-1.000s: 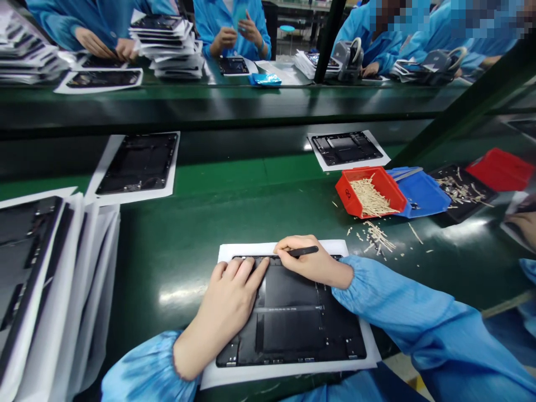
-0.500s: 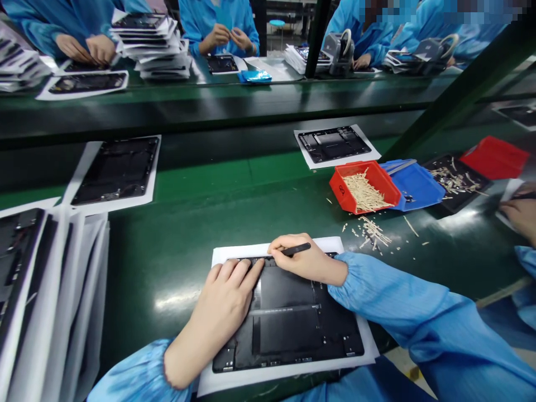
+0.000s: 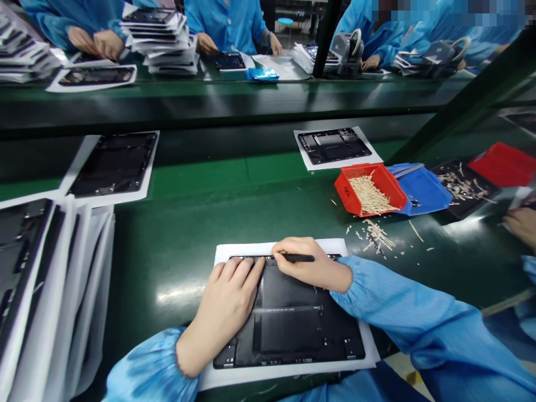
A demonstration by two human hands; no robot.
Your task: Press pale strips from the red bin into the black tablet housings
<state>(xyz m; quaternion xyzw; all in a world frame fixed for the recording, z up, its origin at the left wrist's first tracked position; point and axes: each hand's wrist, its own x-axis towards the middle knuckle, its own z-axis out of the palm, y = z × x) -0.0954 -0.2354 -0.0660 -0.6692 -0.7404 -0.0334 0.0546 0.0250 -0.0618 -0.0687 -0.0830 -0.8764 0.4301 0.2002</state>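
A black tablet housing (image 3: 288, 332) lies on a white sheet (image 3: 371, 340) on the green bench in front of me. My left hand (image 3: 232, 293) rests on its left part, fingers stretched toward the far edge, the index fingertip close to that edge. In my right hand (image 3: 310, 262) are slim black tweezers (image 3: 299, 258), pinched like a pen, back end pointing right. The right fingertips are at the housing's far edge, just right of my left index finger. The tip of the tweezers is hidden by the fingers.
A red bin (image 3: 371, 192) of thin pale strips stands beside a blue bin (image 3: 425, 190), with loose strips (image 3: 379, 234) in front. Sheet-wrapped housings (image 3: 84, 268) are stacked left. Two more housings lie farther back. Co-workers in blue sleeves work opposite; another person's hand (image 3: 523, 223) is at right.
The tweezers have tilted flatter in my right hand, which stays near the same edge. My left hand has barely shifted. Across the bench, a co-worker's hands have moved apart and down.
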